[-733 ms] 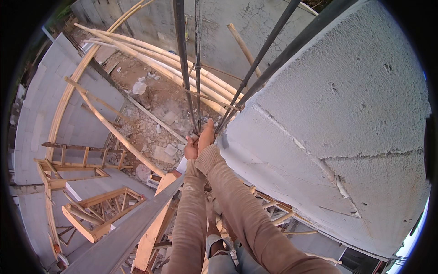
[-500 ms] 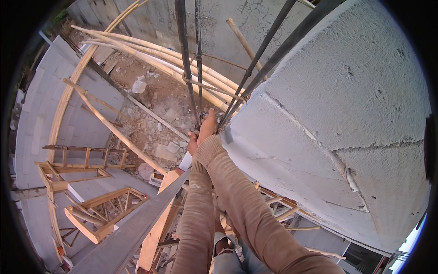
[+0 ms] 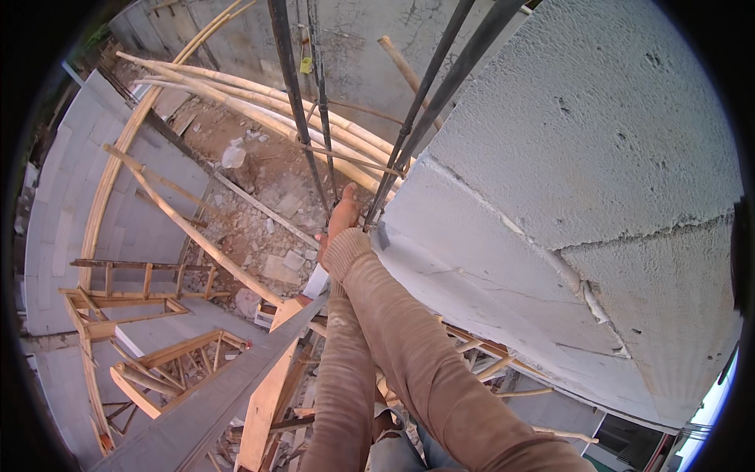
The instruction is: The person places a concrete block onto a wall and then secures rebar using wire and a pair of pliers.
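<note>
My right hand [image 3: 344,212] reaches in at the foot of several upright dark steel rebars [image 3: 292,94], its wrist crossed over my left one. Its fingers look curled round something at the bars' base, which the hand itself hides. Only a fingertip or so of my left hand [image 3: 320,241] shows below it, beside the right cuff; whatever it holds is hidden. A thin rusty stirrup [image 3: 354,160] loops round the bars above my hands. Close on the right of both hands stands a grey block wall [image 3: 487,236] with mortar joints.
Long bamboo poles [image 3: 259,98] lie beyond the bars, before a grey rear wall [image 3: 370,47]. Rubble [image 3: 271,204] covers the ground below. A long grey beam [image 3: 212,401] and a timber post [image 3: 267,401] run beside my left arm. Wooden frames [image 3: 149,303] stand at left.
The view has shifted, so the bars and the block wall sit further left. My right hand now covers more of my left hand. Both stay at the bars' foot.
</note>
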Tool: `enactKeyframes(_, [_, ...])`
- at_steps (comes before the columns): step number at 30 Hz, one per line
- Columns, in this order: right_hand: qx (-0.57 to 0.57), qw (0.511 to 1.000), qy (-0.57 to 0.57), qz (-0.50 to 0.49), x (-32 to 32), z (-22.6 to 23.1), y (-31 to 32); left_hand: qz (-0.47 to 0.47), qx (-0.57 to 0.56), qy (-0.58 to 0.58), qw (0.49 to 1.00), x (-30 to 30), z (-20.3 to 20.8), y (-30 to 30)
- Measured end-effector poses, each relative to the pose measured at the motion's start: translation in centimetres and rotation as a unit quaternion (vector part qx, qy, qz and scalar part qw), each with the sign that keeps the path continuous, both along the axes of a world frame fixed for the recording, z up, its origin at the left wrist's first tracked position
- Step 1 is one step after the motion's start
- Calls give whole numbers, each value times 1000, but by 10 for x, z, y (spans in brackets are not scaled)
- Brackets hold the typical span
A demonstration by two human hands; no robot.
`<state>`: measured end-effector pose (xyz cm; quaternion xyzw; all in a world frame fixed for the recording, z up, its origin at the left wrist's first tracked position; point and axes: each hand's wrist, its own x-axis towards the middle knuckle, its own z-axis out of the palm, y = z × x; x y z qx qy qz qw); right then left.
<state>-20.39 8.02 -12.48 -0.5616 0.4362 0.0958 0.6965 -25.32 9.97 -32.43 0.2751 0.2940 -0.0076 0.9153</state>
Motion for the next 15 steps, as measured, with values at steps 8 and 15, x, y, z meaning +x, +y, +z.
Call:
enactKeyframes(8, [-131, 931, -245, 238, -65, -57, -34, -25, 49, 23, 998, -9, 39, 7])
enactKeyframes(15, [-280, 826, -205, 444, -325, 44, -110, -186, 226, 156, 943, -173, 84, 38])
